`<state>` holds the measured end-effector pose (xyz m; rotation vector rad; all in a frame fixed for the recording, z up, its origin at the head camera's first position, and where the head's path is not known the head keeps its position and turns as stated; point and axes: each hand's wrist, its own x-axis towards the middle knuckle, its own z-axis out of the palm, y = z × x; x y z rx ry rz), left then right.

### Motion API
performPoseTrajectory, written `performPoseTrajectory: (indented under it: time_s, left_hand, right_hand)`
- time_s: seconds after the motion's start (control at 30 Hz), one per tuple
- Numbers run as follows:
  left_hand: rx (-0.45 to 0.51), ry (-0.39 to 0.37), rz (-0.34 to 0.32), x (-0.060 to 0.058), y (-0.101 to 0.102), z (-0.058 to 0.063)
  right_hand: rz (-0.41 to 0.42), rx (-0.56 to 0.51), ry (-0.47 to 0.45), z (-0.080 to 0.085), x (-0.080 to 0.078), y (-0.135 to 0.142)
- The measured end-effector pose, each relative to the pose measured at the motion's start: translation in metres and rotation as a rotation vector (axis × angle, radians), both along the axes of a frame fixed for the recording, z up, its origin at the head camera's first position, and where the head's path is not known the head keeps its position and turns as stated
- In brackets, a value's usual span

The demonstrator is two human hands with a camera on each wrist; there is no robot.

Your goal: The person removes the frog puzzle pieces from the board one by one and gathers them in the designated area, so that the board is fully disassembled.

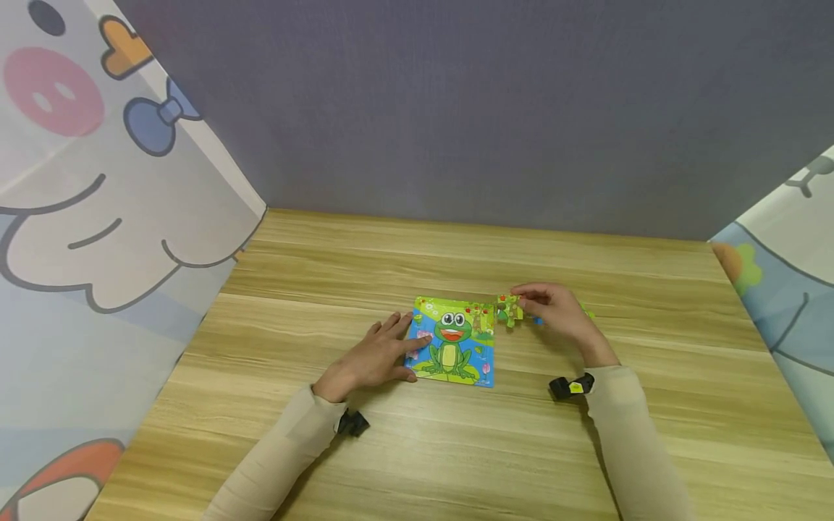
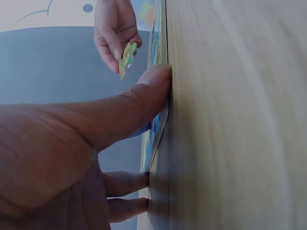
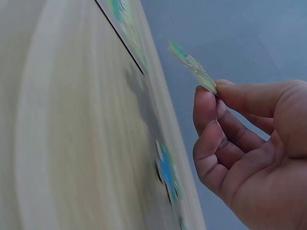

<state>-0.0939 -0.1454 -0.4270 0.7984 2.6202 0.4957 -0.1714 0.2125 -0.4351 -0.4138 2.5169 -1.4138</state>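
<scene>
A square frog jigsaw puzzle (image 1: 449,356) lies flat on the table, with a green frog on a blue ground. My left hand (image 1: 373,356) rests at its left side, fingers spread and one reaching over the picture. In the left wrist view, the left thumb (image 2: 153,79) lies along the puzzle's edge. Between thumb and fingertip, my right hand (image 1: 554,312) pinches a puzzle piece (image 1: 508,311), green and yellow with red spots. That piece is held above the table, close to the puzzle's upper right corner. The right wrist view shows it edge-on and tilted.
A loose blue and green puzzle piece (image 3: 167,171) lies on the table below the right hand, partly hidden by it in the head view. Another green piece (image 1: 589,314) shows just past that hand. A grey panel (image 1: 482,116) rises behind the wooden table (image 1: 417,449).
</scene>
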Motion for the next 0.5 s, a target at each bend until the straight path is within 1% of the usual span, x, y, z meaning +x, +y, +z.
performPoseTrajectory:
  time_s: [0.27, 0.5]
  left_hand:
    - [0.0, 0.002, -0.002, 0.001, 0.0, 0.0]
    - [0.004, 0.009, -0.005, 0.001, 0.0, 0.001]
  right_hand:
    - [-0.059, -0.092, 0.023, 0.006, 0.006, 0.031]
    - [-0.116, -0.11, 0.035, 0.006, 0.008, 0.054]
